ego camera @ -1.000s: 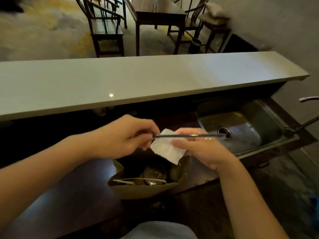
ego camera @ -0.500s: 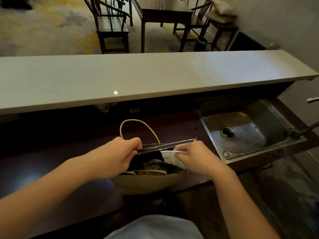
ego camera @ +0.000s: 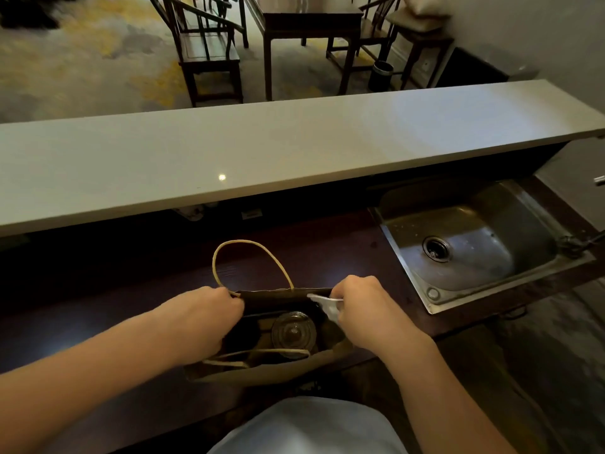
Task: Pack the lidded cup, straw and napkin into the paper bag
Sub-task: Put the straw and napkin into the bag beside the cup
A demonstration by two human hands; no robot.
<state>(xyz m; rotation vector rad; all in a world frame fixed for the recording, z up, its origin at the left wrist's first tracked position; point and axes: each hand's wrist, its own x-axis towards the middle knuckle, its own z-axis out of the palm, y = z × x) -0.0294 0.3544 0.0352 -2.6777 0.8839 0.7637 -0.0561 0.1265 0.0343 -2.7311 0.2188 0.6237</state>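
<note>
The brown paper bag (ego camera: pixel 271 371) stands open on the dark worktop in front of me, one looped handle (ego camera: pixel 248 244) raised at its far side. Inside it the clear lidded cup (ego camera: pixel 293 330) stands upright. My left hand (ego camera: pixel 209 319) is dipped into the bag's left end, fingers closed on the end of the dark straw (ego camera: pixel 262 314), which is faintly visible lying across the inside above the cup. My right hand (ego camera: pixel 366 309) is at the bag's right end, pinching the white napkin (ego camera: pixel 327 306) just inside the rim.
A steel sink (ego camera: pixel 432 303) is set into the worktop (ego camera: pixel 98 322) to the right, with a tap (ego camera: pixel 582 240) at its far right. A raised pale counter (ego camera: pixel 294 152) runs across behind the bag. Dark wooden chairs and a table stand beyond it.
Both hands have gone down from above the bag to its mouth. The straw and napkin, held above the opening before, now sit inside the rim.
</note>
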